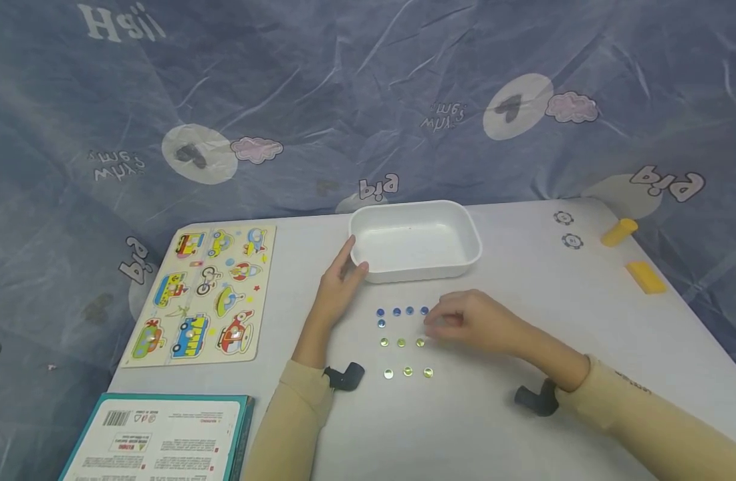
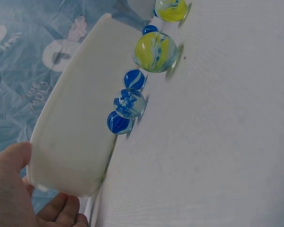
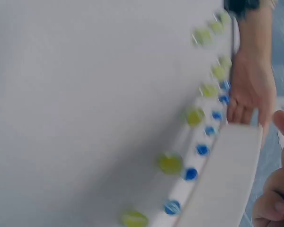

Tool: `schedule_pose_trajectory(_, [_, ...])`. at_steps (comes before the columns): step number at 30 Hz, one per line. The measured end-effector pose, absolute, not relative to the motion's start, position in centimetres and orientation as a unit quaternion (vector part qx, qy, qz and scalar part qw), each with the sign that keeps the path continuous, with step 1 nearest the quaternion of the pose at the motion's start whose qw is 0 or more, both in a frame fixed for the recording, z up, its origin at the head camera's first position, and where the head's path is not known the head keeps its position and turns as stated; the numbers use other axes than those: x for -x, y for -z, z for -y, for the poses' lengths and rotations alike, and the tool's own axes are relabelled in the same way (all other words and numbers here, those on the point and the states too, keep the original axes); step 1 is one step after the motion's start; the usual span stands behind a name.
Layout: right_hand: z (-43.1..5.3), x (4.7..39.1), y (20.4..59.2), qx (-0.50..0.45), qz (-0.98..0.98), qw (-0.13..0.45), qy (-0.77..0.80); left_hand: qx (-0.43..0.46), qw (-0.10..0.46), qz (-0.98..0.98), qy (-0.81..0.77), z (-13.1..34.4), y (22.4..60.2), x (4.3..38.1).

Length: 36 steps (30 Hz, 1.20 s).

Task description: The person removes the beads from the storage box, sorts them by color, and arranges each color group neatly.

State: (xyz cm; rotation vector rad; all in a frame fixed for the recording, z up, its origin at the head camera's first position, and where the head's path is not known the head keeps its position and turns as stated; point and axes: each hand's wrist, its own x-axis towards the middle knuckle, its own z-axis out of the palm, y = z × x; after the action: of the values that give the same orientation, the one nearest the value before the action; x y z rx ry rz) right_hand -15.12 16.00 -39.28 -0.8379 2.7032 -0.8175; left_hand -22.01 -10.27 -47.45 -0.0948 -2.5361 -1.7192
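Observation:
A white rectangular tray stands at the back of the table. My left hand grips its left front corner, thumb on the rim and fingers around the side. Before the tray lie blue marbles in a row, with one more blue marble below its left end. Closer to me are two rows of yellow-green marbles. My right hand hovers over the right end of the rows, hiding marbles there. Its fingers are loosely bent, with no object showing between them.
A wooden vehicle puzzle board lies on the left, with a teal-edged box nearer me. At the right edge are a yellow cylinder and a yellow block. A patterned blue cloth hangs behind the table.

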Motion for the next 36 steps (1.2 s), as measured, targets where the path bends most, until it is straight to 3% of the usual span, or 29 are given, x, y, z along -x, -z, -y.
schedule_pose_trajectory(8, [-15.3, 20.5, 37.9, 0.272, -0.908, -0.004, 0.319, 0.034, 0.039, 0.822, 0.567, 10.3, 47.5, 22.3])
schedule_pose_trajectory(12, [-14.5, 23.5, 37.9, 0.252, -0.918, -0.009, 0.306, 0.036, 0.038, 0.820, 0.570, 10.4, 47.5, 22.3])
schedule_pose_trajectory(17, [-13.3, 26.5, 38.2, 0.230, -0.931, 0.034, 0.282, 0.036, 0.039, 0.819, 0.571, 10.4, 47.5, 22.2])
schedule_pose_trajectory(25, [-12.0, 29.1, 39.0, 0.226, -0.925, 0.161, 0.261, 0.025, 0.032, 0.822, 0.568, 10.4, 47.7, 22.1])
schedule_pose_trajectory(36, [-9.7, 30.0, 40.2, 0.243, -0.918, 0.218, 0.224, 0.027, 0.032, 0.823, 0.567, 10.4, 47.6, 22.2])
